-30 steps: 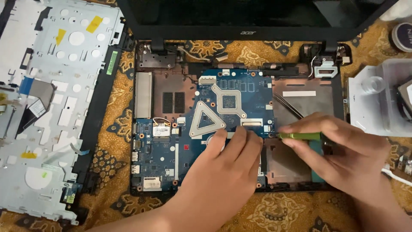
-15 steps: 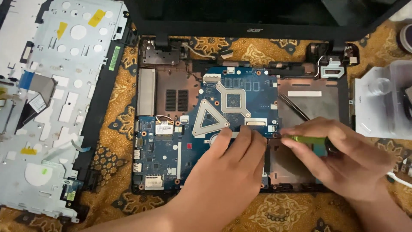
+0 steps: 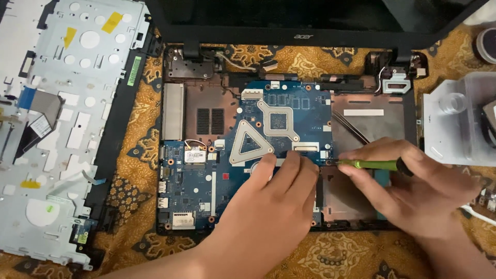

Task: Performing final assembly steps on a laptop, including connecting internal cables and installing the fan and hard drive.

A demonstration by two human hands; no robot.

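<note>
An opened laptop base (image 3: pixel 191 111) lies on a patterned cloth with its blue motherboard (image 3: pixel 217 191) exposed. My left hand (image 3: pixel 274 204) rests flat on the board's lower middle, fingertips touching it beside a triangular metal bracket (image 3: pixel 247 144). My right hand (image 3: pixel 413 186) grips a green-handled screwdriver (image 3: pixel 374 165), held nearly level. Its tip sits at the motherboard's right edge, just right of my left fingertips. A small wireless card (image 3: pixel 195 154) sits on the board's left part.
The removed keyboard deck (image 3: pixel 62 129), underside up, lies at the left. The laptop's screen bezel (image 3: pixel 289 31) runs along the top. A clear plastic container (image 3: pixel 454 124) stands at the right, and a white cable (image 3: pixel 478 213) lies beyond my right hand.
The view has shifted slightly; both hands stay at the same spot on the board, with the screwdriver tip still at the motherboard's right edge.
</note>
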